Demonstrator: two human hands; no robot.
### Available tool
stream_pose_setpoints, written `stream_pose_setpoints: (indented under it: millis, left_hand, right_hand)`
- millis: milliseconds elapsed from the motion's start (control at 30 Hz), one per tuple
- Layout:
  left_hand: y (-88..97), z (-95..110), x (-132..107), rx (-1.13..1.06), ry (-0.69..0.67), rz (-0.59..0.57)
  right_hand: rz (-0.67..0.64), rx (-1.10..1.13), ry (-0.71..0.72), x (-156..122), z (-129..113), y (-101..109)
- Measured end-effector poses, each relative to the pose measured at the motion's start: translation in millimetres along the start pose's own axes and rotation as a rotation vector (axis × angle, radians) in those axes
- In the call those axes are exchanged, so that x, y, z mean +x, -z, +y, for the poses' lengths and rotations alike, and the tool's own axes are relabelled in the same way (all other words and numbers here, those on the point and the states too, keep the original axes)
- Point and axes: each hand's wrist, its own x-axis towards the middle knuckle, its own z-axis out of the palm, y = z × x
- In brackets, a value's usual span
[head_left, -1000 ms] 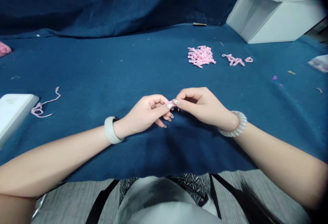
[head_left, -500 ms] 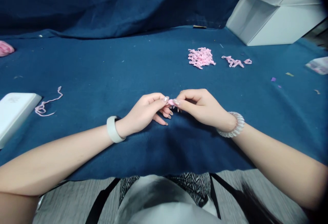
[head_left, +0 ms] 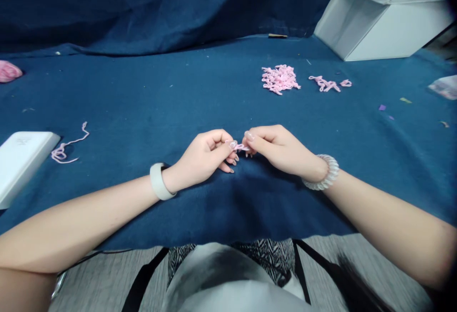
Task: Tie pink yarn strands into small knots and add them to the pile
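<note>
Fingers [head_left: 225, 151] of the left hand [head_left: 194, 162] are pinched narrow, thumb against forefinger, on a small pink yarn piece [head_left: 241, 147], while the right hand [head_left: 282, 152] meets its other end with the fingertips bunched and the thumb raised; from my head view I cannot tell whether that side really grips. The piece sits in the short gap between the two hands, over the blue-covered counter [head_left: 143, 98] near its front edge, with a bit of looped strand showing. I judge it almost weightless and limp, so I would feel little through it and have to trust my eyes. Yarn like this should be soft and not slippery, forgiving of a firm squeeze, but a loop could pull out of shape or catch on a nail if tugged askew. I would take hold with thumb and forefinger tips right at the thicker, bunched part, leaving the loop free for the other side. Beyond the hands, a heap of similar pink pieces [head_left: 280, 80] and a smaller scatter [head_left: 325, 84] lie well apart from my grip.
</note>
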Motion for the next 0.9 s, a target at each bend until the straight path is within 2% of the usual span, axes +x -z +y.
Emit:
stream_pose_setpoints:
  millis: [167, 367, 567, 767, 900]
  left_hand:
    - [-0.9, 2.8, -0.1, 0.04, 0.006, -0.008]
    - [0.6, 0.5, 0.6, -0.07, 0.037, 0.001]
    - [0.4, 0.5, 0.4, -0.044, 0.029, -0.005]
    - [0.1, 2.0, 1.6, -0.003, 0.033, -0.002]
    - [-0.4, 2.9, 1.5, 0.017, 0.028, 0.012]
  right_hand:
    - [-0.019, -0.035, -0.019, -1.1, -1.0, -3.9]
    - [0.0, -0.039, 0.03, -2.2, -1.1, -6.0]
    - [-0.06, -0.018, 0.051, -2.2, -1.1, -4.7]
    - [0.006, -0.03, -0.004, -1.9, -3.6, -1.3]
    - [-0.004, -0.043, -0.054, -2.4, -5.1, -3.2]
